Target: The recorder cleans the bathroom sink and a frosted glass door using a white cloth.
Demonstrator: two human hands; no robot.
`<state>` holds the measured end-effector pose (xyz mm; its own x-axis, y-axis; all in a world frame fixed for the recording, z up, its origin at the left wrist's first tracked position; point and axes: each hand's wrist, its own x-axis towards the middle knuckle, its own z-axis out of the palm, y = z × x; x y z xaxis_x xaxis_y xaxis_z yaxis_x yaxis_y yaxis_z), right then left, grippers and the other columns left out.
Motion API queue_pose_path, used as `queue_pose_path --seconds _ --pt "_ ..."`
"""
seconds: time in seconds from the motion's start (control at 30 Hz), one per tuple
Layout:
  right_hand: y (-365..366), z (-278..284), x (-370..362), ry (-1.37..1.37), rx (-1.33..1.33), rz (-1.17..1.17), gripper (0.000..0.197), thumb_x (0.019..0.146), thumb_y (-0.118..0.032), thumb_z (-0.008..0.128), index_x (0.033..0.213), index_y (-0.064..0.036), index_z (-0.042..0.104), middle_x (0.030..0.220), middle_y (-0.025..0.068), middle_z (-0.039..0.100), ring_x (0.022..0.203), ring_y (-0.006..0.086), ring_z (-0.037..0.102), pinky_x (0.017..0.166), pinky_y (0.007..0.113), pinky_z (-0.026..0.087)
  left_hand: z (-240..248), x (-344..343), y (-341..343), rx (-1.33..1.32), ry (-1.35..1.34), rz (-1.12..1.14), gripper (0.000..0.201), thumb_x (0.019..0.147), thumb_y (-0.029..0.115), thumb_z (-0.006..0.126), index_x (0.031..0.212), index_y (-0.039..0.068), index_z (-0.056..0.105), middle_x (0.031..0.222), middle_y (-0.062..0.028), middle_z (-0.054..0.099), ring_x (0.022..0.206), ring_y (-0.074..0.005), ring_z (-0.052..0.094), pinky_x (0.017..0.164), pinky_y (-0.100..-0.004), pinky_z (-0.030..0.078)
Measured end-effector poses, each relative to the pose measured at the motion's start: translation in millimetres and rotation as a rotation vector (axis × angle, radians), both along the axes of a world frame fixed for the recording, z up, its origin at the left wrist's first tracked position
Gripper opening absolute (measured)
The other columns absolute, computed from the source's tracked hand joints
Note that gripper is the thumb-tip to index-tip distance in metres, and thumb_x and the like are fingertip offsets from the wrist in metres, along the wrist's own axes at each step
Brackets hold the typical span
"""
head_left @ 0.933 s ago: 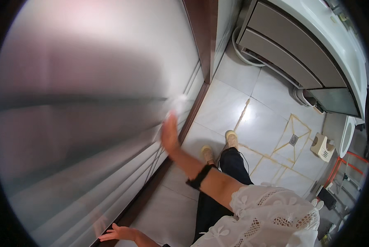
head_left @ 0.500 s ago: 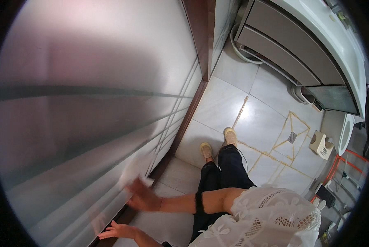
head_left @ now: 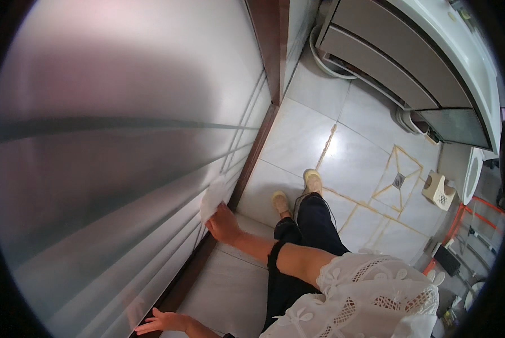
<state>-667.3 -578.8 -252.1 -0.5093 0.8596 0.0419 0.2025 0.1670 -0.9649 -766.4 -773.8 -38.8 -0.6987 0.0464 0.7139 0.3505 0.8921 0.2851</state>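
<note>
A crumpled white cloth (head_left: 212,198) is pressed against the lower part of a frosted glass door panel (head_left: 123,174) with clear stripes. My right hand (head_left: 224,224) grips the cloth, its arm stretched out to the left with a black band near the elbow. At the lower left, my left hand (head_left: 163,321) rests with fingers extended at the dark edge of the panel. I cannot see whether the fingertips press on the glass or on the edge. Faint reflections of the hands show in the glass.
A dark red-brown door frame (head_left: 258,141) borders the glass. Pale floor tiles (head_left: 297,127) lie under my feet, with a floor drain (head_left: 398,180). A grey vanity cabinet (head_left: 388,50), a basin (head_left: 331,67), a beige plastic stool (head_left: 437,191) and a toilet (head_left: 473,174) stand to the right.
My right hand with the cloth has moved up and right along the glass toward the door frame. It was blurred before and is sharper now. My left hand has barely moved.
</note>
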Motion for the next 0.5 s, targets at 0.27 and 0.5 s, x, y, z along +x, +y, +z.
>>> queue_pose_path --seconds 0.27,0.5 --pt "175.8 17.8 8.0 0.454 -0.086 -0.28 0.034 0.09 -0.024 0.042 0.109 0.0027 0.052 0.105 0.0232 0.052 0.097 0.0427 0.049 0.085 0.048 0.039 15.6 8.8 -5.6 -0.368 0.086 -0.028 0.1 0.083 0.054 0.049 0.137 -0.011 -0.004 0.14 -0.0361 -0.015 0.133 -0.0459 -0.005 0.106 -0.0539 0.01" --pt "241.7 -196.6 20.6 0.225 -0.13 -0.725 0.049 0.098 -0.025 0.029 0.136 0.0043 0.025 0.141 0.023 0.027 0.131 0.0322 0.028 0.108 0.034 0.021 0.7 4.6 6.1 -0.098 0.09 -0.163 0.107 0.078 0.056 0.058 0.141 -0.003 -0.005 0.143 -0.0309 -0.015 0.135 -0.0431 -0.004 0.106 -0.0517 0.012"
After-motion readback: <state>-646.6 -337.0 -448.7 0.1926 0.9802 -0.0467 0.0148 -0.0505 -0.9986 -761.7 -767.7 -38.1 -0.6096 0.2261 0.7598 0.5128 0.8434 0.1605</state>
